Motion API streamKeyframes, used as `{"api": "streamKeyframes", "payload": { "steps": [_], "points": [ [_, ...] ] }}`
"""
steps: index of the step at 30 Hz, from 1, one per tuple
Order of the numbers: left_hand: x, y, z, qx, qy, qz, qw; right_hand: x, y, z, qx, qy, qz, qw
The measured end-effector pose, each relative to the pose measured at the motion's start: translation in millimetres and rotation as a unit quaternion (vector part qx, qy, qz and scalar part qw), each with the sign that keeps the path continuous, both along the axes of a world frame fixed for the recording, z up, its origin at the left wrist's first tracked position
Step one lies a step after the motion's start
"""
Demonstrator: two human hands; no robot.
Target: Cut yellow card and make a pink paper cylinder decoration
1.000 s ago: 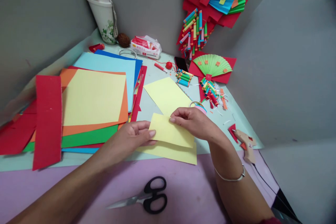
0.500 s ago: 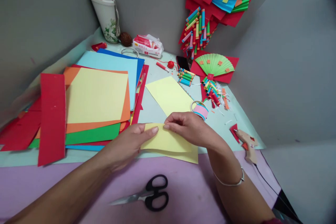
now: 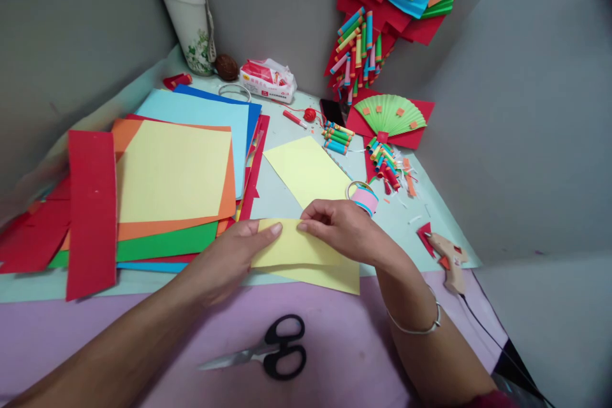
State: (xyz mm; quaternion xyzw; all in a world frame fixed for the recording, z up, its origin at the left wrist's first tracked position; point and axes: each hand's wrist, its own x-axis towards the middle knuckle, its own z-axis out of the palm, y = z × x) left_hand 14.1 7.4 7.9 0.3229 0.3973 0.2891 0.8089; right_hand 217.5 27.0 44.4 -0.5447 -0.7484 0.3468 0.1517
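A folded sheet of yellow paper (image 3: 296, 248) is held between both hands near the table's front. My left hand (image 3: 239, 255) grips its left end, thumb on top and fingers underneath. My right hand (image 3: 339, 229) pinches the upper edge with thumb and forefinger. The lower layer of the paper shows beneath the upper one at the right. Just beyond lies another yellow sheet (image 3: 306, 169), partly covered by my right hand. Black-handled scissors (image 3: 275, 350) rest open on the purple cloth in front of me.
Coloured paper (image 3: 176, 172) is stacked at the left, with a red strip (image 3: 92, 217) on it. A glue gun (image 3: 449, 258) lies at the right, its cord running off the edge. Tape rolls (image 3: 363, 196) sit beyond my right hand. A lidded cup (image 3: 186, 25) stands at the back.
The view has shifted slightly. Both hands keep their hold on the yellow paper; my left thumb and the paper's left end sit a little further left.
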Motion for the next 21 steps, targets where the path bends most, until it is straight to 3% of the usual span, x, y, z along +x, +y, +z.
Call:
{"api": "streamKeyframes", "payload": {
  "steps": [8,14,16,20,21],
  "points": [
    [-1.9,0.5,-2.3,0.02,0.033,0.011,0.999,2.9,2.0,-3.0,0.011,0.004,-0.003,1.0],
    [-4.7,5.2,7.7,0.013,0.018,0.038,0.999,14.5,-10.5,11.8,0.231,-0.04,-0.095,0.968],
    [-6.3,6.3,9.7,0.016,0.008,0.046,0.999,13.1,-30.0,16.8,0.218,-0.047,-0.066,0.973],
    [-8.8,6.8,11.3,0.014,-0.007,0.066,0.998,5.9,-78.6,11.7,0.087,-0.045,0.104,0.99],
    [-9.0,6.4,11.9,0.011,-0.009,0.067,0.998,5.5,-87.7,8.0,0.071,-0.041,0.121,0.989]
  ]
}}
